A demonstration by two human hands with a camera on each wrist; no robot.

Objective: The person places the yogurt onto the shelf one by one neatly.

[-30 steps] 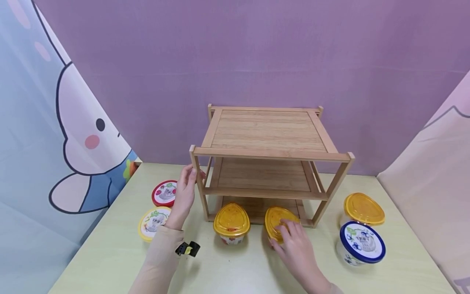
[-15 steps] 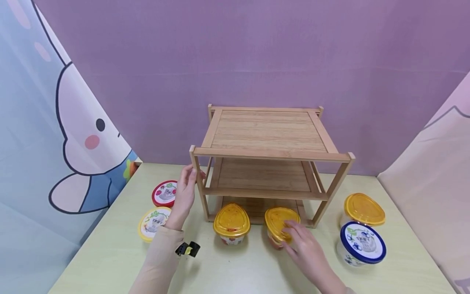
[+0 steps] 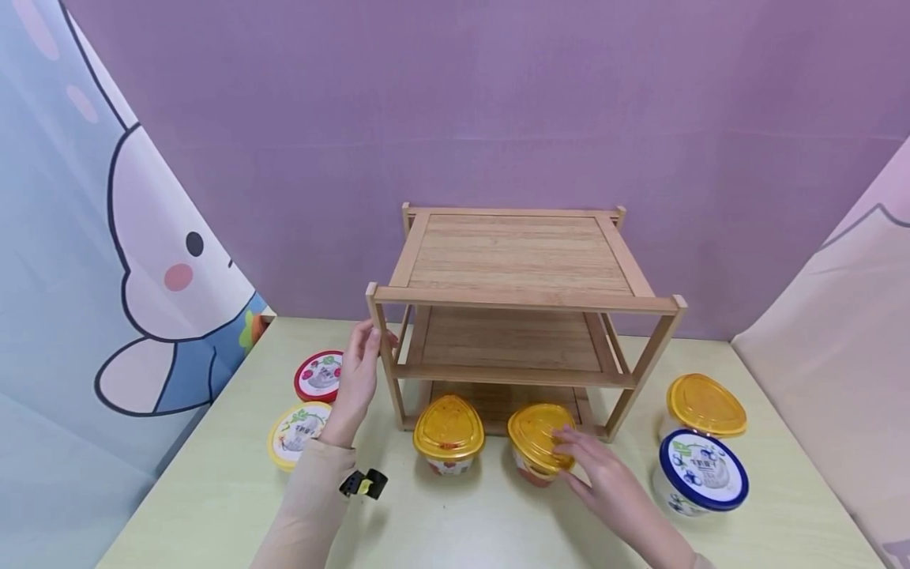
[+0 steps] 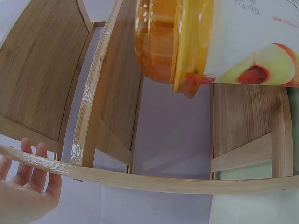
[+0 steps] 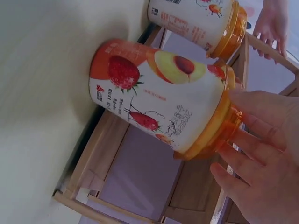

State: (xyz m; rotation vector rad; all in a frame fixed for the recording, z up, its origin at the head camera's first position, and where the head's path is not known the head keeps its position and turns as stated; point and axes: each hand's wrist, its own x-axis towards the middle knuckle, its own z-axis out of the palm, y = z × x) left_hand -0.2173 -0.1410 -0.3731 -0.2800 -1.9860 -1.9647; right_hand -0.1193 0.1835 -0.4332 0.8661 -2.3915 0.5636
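My right hand (image 3: 600,474) is at the right side of a cup with a translucent orange lid (image 3: 535,431), thumb and fingertips touching that lid. In the right wrist view the cup (image 5: 145,93) shows strawberry and peach prints, and the hand's fingers (image 5: 238,161) look mostly straight. My left hand (image 3: 361,371) is at the front left post of a wooden rack (image 3: 522,253). Its fingers reach loosely behind the post; the left wrist view shows fingertips (image 4: 41,149) past the wood. A second orange-lidded cup (image 3: 448,427) stands before the rack's left half.
On the left, a red-rimmed tub (image 3: 319,375) stands behind a yellow-rimmed tub (image 3: 295,435). At right, a blue-rimmed tub (image 3: 700,470) stands before another orange-lidded cup (image 3: 705,405). A purple cloth (image 3: 498,103) hangs behind the rack.
The orange-lidded cup under my right hand has turned and shifted slightly left and nearer. My right hand has drawn back to the right across its lid. The left hand has stayed at the post.
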